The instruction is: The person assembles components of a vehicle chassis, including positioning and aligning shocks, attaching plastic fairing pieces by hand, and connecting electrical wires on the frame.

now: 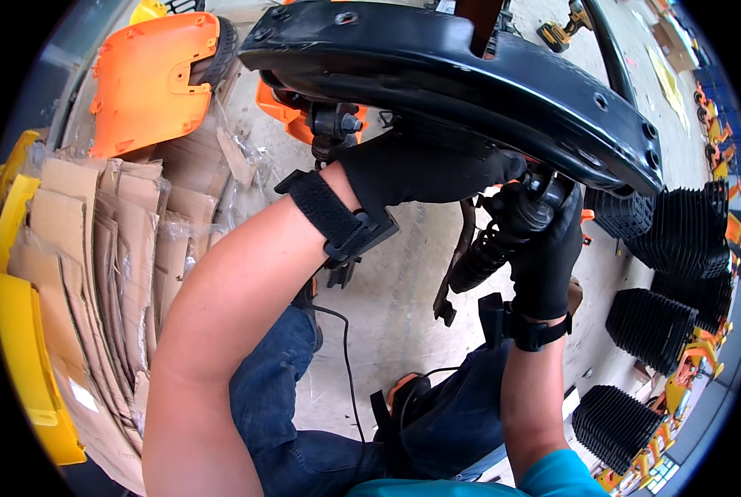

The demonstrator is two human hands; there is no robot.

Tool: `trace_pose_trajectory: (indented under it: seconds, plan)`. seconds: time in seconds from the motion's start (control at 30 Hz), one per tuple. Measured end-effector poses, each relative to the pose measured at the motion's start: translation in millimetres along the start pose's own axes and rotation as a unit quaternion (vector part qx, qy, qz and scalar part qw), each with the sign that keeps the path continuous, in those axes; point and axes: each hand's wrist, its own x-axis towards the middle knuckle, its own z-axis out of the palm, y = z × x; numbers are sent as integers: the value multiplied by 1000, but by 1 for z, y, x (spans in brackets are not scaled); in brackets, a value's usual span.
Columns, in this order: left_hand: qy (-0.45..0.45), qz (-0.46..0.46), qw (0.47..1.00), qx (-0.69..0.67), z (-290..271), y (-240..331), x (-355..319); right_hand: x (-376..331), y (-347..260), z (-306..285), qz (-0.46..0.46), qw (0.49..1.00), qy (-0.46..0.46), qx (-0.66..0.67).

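A curved, glossy black metal frame (445, 70) with bolt holes spans the top of the view. Beneath its right end a black coil-spring shock absorber (480, 260) hangs at a slant, its upper eye against the mounting bracket. My right hand (553, 257), in a black glove, wraps the shock absorber from the right near its top. From the left, my gloved left hand (433, 168) reaches under the frame, fingertips together beside that upper mount. Whatever its fingers pinch is hidden. Another shock mount with a bolt (337, 124) sits under the frame's left part.
Stacked flat cardboard (109, 248) and an orange plastic panel (151, 83) lie at left, beside yellow panels (35, 356). Black ribbed parts (652, 327) line the right side. A cordless power tool (561, 31) rests on the floor beyond the frame. A thin cable (347, 356) runs near my legs.
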Motion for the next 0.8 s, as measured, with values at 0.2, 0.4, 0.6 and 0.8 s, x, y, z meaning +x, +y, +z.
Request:
trace_pose_trajectory:
  seconds: [0.2,0.4,0.6,0.8]
  plan:
    - [6,89,984,151,-2,1,-2,-2,8,-5,-12,999,-38,-8]
    - [0,119,975,189,4,4,1,-2,-5,-1,99,985,-54,127]
    - [15,128,965,227,3,8,1,-1,-12,1,121,979,-21,160]
    - [-13,268,794,545,-10,-1,3,-1,-8,0,73,989,-30,121]
